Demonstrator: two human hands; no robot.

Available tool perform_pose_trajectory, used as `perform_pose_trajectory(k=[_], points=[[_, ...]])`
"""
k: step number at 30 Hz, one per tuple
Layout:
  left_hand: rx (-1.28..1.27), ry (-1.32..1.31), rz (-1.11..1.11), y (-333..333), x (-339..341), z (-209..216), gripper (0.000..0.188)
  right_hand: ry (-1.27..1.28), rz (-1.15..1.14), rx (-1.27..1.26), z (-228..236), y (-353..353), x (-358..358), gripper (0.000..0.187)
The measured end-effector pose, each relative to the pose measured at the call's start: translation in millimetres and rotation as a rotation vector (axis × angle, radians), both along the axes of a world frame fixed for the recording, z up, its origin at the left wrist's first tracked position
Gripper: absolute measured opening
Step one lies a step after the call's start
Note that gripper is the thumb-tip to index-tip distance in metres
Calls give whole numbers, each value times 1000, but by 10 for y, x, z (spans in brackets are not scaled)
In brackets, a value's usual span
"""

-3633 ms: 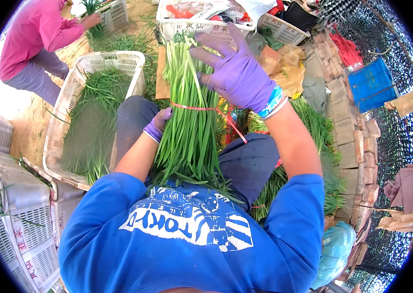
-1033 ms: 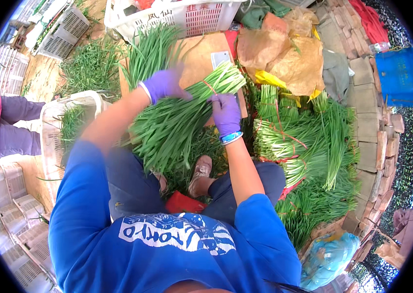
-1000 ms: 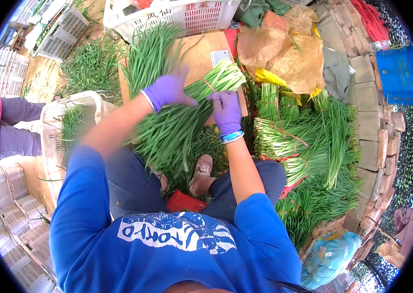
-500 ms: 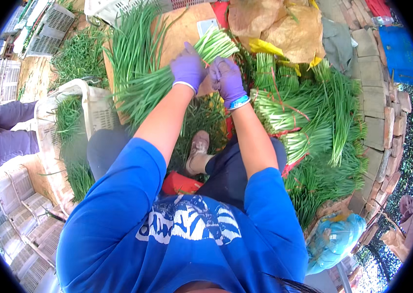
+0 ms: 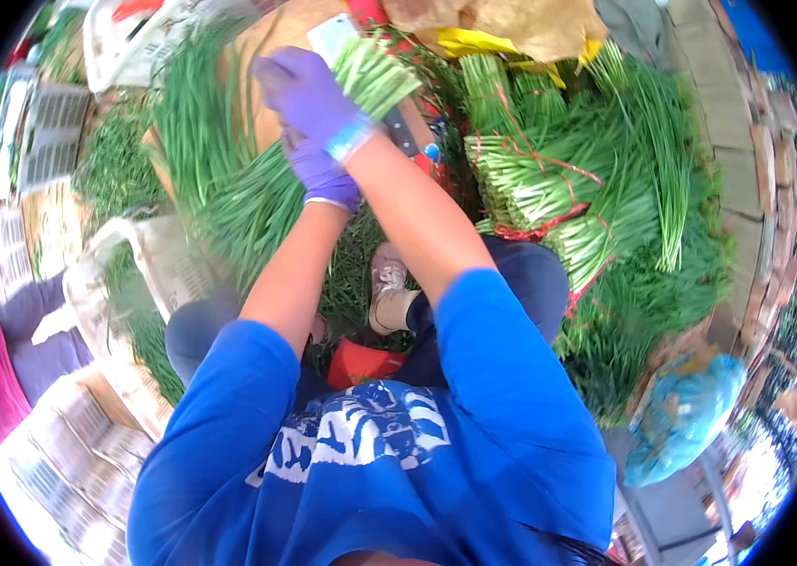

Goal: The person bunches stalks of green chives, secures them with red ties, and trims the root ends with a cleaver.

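Observation:
A bunch of green chives (image 5: 375, 77) lies across a brown board, pale cut ends to the right and long leaves fanning toward me on the left. My left hand (image 5: 321, 177), in a purple glove, is closed around the bunch from below, its fingers partly covered. Crossing over it, my right hand (image 5: 309, 99), also purple-gloved, reaches the bunch's far side. Its fingers look curled but blurred; whatever they pinch does not show. Loose chives (image 5: 193, 123) rest on the board left of the hands. Bunches bound with red ties (image 5: 521, 189) are piled to the right.
A dark riveted handle (image 5: 400, 132) lies right of the bunch, and a pale flat rectangular thing (image 5: 331, 38) behind it. White plastic crates (image 5: 139, 241) stand at left, near another person's legs (image 5: 49, 363). A blue plastic bag (image 5: 686, 415) sits at lower right.
My right hand has moved left over my left hand, from beside the pale ends to the bunch's far side. The view has shifted, and the dark handle now shows.

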State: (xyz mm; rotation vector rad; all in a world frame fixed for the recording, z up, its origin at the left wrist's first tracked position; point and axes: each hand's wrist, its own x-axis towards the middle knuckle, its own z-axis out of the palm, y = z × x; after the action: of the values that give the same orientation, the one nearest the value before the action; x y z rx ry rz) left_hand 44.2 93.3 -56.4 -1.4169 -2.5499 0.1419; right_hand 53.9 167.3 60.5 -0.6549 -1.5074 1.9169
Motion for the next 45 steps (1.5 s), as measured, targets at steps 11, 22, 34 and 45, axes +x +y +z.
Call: perform_pose_trajectory(k=[11,22,34,45], points=[[-45,-369,-26,151,-76,80,50,-595,135,680,-753,584,-495,36],[124,-535,-165,-154,-157,1436,84,-265,-899,427,-299,-740,1581,37],[-30,-128,-365,-811,-221,2080,90,-1280,-381,703,-1092,148,778,28],[-347,-291,-286,-191,-138,1221,124,-433,-433,65,-494,32,1527,32]])
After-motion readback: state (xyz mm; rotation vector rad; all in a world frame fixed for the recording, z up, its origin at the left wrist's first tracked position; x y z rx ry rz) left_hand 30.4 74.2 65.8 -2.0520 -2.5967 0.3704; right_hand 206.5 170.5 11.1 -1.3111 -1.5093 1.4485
